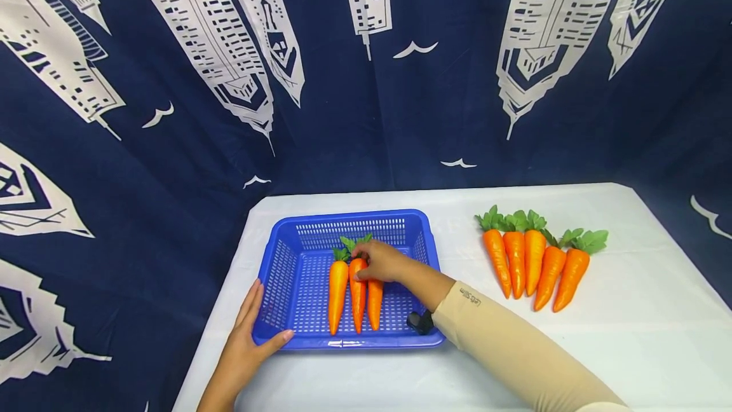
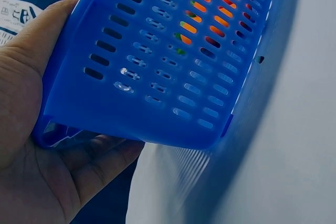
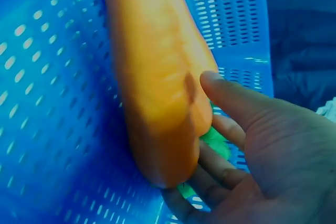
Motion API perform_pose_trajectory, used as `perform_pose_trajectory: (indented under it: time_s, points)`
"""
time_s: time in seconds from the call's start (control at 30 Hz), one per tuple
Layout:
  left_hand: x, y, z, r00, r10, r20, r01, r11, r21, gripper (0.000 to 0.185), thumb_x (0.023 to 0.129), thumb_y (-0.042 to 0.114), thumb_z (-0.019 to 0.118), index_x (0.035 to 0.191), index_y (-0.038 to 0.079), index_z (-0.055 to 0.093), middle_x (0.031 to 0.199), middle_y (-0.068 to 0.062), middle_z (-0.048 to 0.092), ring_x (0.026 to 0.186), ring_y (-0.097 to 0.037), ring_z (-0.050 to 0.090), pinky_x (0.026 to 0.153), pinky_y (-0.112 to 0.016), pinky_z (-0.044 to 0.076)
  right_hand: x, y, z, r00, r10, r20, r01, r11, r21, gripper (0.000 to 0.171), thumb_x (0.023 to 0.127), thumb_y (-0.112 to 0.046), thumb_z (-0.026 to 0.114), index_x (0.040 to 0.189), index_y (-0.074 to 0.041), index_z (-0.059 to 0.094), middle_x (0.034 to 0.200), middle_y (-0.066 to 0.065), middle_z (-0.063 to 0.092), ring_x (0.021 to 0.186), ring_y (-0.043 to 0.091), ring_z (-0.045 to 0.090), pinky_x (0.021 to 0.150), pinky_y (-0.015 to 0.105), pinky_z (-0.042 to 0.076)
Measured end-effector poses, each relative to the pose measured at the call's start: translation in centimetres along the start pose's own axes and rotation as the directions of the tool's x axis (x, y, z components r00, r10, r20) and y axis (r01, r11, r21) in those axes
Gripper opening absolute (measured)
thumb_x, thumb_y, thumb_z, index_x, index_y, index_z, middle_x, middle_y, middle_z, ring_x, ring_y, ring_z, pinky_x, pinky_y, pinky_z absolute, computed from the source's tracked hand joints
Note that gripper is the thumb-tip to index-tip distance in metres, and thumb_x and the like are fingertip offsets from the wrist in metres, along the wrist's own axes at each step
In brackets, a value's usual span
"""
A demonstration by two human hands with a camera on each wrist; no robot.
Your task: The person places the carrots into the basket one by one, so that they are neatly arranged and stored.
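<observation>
Behind everything hangs a navy backdrop cloth (image 1: 354, 145) printed with white skyscrapers and small white birds. In front of it, your work surface is a table under a white tablecloth (image 1: 629, 336).

On the left part of the table sits a blue plastic basket (image 1: 286, 272) with slotted walls and a perforated floor. Your left hand (image 1: 243, 345) holds its near left corner: the fingers run along the outside of the left wall and the thumb lies along the near rim. The left wrist view shows the palm (image 2: 31, 145) cupped around that corner, with orange showing through the slots.

Three orange toy carrots lie side by side inside the basket, tips pointing toward you and green leaf tops away. Your right hand (image 1: 382, 261) reaches in from the right, sleeved in beige, and rests over the top end of the rightmost carrot (image 1: 374, 304). In the right wrist view the thumb (image 3: 231, 100) presses one side of this carrot (image 3: 157, 87) near its leafy end, and the fingers curl under the other side, so the hand is gripping it. The middle carrot (image 1: 358, 294) touches it, and the left carrot (image 1: 338, 294) lies just beside that.

To the right of the basket, well apart from it, a group of five more carrots (image 1: 534, 259) lies on the cloth, fanned with leaf tops away from you.

A small black object (image 1: 420, 322) sits at your right wrist, over the basket's near right corner.
</observation>
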State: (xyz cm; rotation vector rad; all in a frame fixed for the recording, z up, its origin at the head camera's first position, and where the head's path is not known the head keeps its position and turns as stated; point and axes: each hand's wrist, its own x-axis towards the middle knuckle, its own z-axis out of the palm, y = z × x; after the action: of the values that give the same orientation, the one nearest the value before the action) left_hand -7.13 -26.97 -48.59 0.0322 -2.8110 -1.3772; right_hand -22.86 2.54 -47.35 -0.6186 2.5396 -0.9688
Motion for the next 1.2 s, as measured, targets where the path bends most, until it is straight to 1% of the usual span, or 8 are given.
perform_pose_trajectory:
  time_s: [0.07,0.23,0.4,0.6,0.7,0.8,1.0,1.2]
  points:
    - [0.0,-0.1,0.0,1.0,0.001,0.001,-0.001,1.0,0.0,0.109,0.08,0.036,0.086,0.163,0.019,0.019,0.172,0.007,0.006,0.158,-0.039,0.007,0.121,-0.071,0.014,0.1,0.2,-0.1,0.999,-0.005,-0.031,0.006,1.0,0.021,0.04,0.084,-0.019,0.083,0.12,-0.011,0.068,0.108,0.01,0.066,0.095,0.021,0.061,0.09,0.038,0.055]
    - [0.0,0.0,0.0,1.0,-0.01,0.009,0.01,1.0,0.003,0.109,0.08,0.035,0.086,0.163,0.018,0.018,0.172,0.006,0.005,0.158,-0.039,0.006,0.121,-0.071,0.014,0.0,0.4,-0.6,0.994,-0.001,-0.107,0.009,0.997,0.077,0.036,0.085,-0.021,0.081,0.118,-0.012,0.07,0.113,0.012,0.067,0.1,0.024,0.062,0.092,0.04,0.055]
    - [0.0,0.2,0.1,1.0,-0.021,0.017,0.021,1.0,0.001,0.108,0.081,0.034,0.086,0.163,0.02,0.018,0.172,0.006,0.005,0.158,-0.04,0.006,0.12,-0.072,0.013,-0.3,0.2,-1.3,0.987,0.01,-0.162,0.017,0.986,0.165,0.033,0.088,-0.021,0.078,0.118,-0.01,0.07,0.114,0.012,0.069,0.1,0.025,0.062,0.094,0.042,0.056]
    - [0.0,0.2,0.0,1.0,-0.021,0.009,0.021,1.0,0.014,0.107,0.081,0.034,0.085,0.163,0.018,0.018,0.172,0.005,0.005,0.158,-0.04,0.006,0.12,-0.072,0.014,-0.6,-0.1,-2.4,0.971,0.021,-0.239,0.038,0.97,0.24,0.035,0.091,-0.027,0.075,0.122,-0.012,0.069,0.124,0.012,0.068,0.111,0.025,0.065,0.099,0.043,0.057]
    - [0.0,0.2,0.0,1.0,-0.016,0.007,0.016,1.0,0.016,0.107,0.081,0.034,0.085,0.163,0.018,0.018,0.172,0.005,0.005,0.158,-0.04,0.007,0.12,-0.072,0.014,-1.1,-0.4,-3.4,0.956,0.014,-0.293,0.076,0.953,0.293,0.035,0.093,-0.029,0.074,0.123,-0.013,0.068,0.126,0.012,0.068,0.112,0.026,0.066,0.096,0.042,0.059]
    - [0.0,0.1,0.0,1.0,-0.01,0.005,0.009,1.0,0.012,0.108,0.081,0.034,0.086,0.163,0.018,0.018,0.172,0.006,0.005,0.158,-0.039,0.007,0.12,-0.071,0.014,-1.7,-0.8,-4.5,0.942,0.004,-0.336,0.122,0.928,0.353,0.033,0.094,-0.03,0.072,0.123,-0.015,0.068,0.123,0.01,0.07,0.111,0.025,0.067,0.094,0.04,0.06]
    - [-0.1,0.1,0.0,1.0,-0.014,0.006,0.014,1.0,0.015,0.109,0.08,0.035,0.086,0.163,0.018,0.018,0.172,0.005,0.005,0.158,-0.04,0.006,0.12,-0.071,0.014,-3.4,-1.4,-6.4,0.915,-0.015,-0.403,0.205,0.877,0.435,0.032,0.097,-0.033,0.069,0.124,-0.017,0.067,0.123,0.006,0.07,0.116,0.026,0.065,0.1,0.045,0.057]
    - [0.0,0.2,0.0,1.0,-0.008,0.008,0.008,1.0,0.005,0.109,0.08,0.033,0.086,0.163,0.017,0.018,0.173,0.004,0.005,0.158,-0.04,0.006,0.121,-0.071,0.013,-5.2,-1.0,-8.1,0.89,-0.014,-0.455,0.242,0.861,0.447,0.034,0.098,-0.033,0.067,0.128,-0.016,0.066,0.126,0.008,0.068,0.119,0.027,0.064,0.106,0.047,0.053]
